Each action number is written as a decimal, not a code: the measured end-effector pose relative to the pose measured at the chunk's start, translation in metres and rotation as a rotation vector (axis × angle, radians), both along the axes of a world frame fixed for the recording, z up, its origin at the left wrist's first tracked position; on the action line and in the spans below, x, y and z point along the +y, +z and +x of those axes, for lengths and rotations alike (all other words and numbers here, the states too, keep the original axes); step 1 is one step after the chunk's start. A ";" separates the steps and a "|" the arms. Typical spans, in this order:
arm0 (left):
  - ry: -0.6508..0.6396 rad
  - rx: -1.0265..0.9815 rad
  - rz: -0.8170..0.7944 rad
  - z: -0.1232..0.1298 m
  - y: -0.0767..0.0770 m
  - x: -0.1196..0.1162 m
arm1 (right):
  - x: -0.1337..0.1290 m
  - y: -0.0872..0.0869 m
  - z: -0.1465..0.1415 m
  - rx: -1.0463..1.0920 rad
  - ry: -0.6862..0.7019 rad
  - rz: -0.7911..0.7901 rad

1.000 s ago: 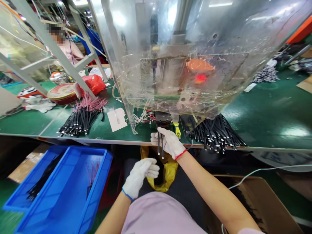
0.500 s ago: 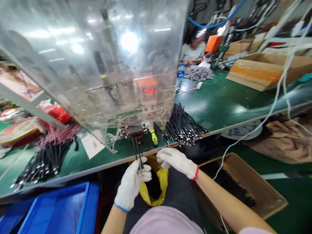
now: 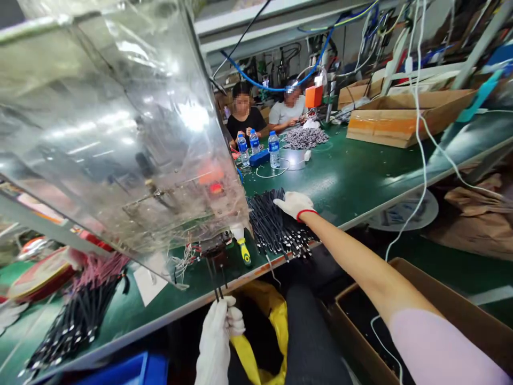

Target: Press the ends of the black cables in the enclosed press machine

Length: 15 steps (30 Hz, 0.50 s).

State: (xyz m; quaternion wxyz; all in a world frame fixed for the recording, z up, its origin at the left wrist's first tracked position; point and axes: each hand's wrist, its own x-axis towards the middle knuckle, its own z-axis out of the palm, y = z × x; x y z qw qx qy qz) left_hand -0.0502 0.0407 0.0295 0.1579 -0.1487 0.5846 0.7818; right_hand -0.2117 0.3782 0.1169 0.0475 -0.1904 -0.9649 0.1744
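My left hand, in a white glove, is closed in a pinch on thin black cables. They run up to the dark fixture under the clear plastic shield. My right hand, gloved in white with a red cuff, is stretched out over the upper right of a pile of black cables with silvery ends. Its fingers reach leftward, partly apart, touching or just above the pile; the fingertips are hard to make out. A yellow-green-handled screwdriver lies between the fixture and the pile.
Below the bench edge hangs a yellow bag. A blue bin and a cardboard box flank my legs. More cables lie at left. Water bottles stand farther back, near two seated people. A white cord hangs at right.
My right hand has moved from beside the left hand, up and right to the cable pile. The left hand keeps its pinch, slightly lower in view. The view has swung right.
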 end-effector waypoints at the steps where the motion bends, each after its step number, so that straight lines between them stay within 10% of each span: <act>1: 0.006 -0.002 -0.007 0.000 -0.001 0.001 | -0.001 -0.003 -0.008 -0.001 -0.002 -0.011; 8: 0.060 -0.044 -0.075 -0.006 -0.015 0.000 | 0.002 -0.004 -0.020 0.119 -0.129 -0.298; 15: 0.076 -0.049 -0.119 -0.018 -0.013 -0.005 | 0.016 0.029 -0.006 0.439 -0.162 -0.984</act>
